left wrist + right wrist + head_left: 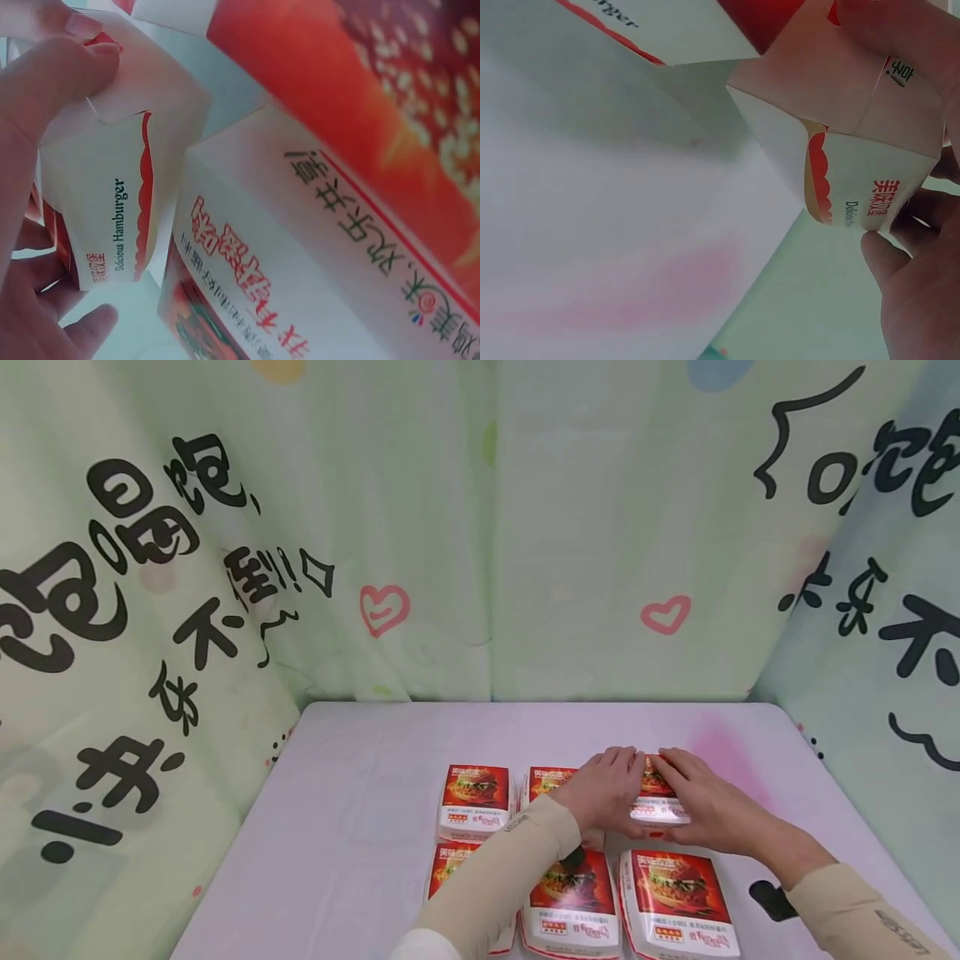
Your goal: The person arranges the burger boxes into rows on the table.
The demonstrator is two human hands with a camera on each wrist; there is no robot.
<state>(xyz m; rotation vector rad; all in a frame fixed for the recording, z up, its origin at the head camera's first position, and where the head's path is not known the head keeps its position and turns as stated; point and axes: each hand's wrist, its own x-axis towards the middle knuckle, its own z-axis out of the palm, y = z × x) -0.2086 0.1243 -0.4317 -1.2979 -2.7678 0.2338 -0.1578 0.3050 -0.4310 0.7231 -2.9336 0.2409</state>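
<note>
A red and white paper hamburger box (658, 810) stands at the back right of a group of boxes, with a burger picture on its lid. My left hand (603, 789) grips its left side and my right hand (708, 802) grips its right side, fingers over the far edge. In the left wrist view, the left thumb (94, 67) presses near a red tab on the box's front panel. The right wrist view shows the right fingers (922, 217) around the side printed with red characters. The left forearm partly covers the back middle box (551, 779) and the front left box (450, 860).
Similar boxes stand at the back left (474, 793), front middle (576, 902) and front right (681, 902), all on a pale table (360, 810). A pink patch marks the cloth at the far right. Printed curtains (570, 527) enclose the table's back and sides.
</note>
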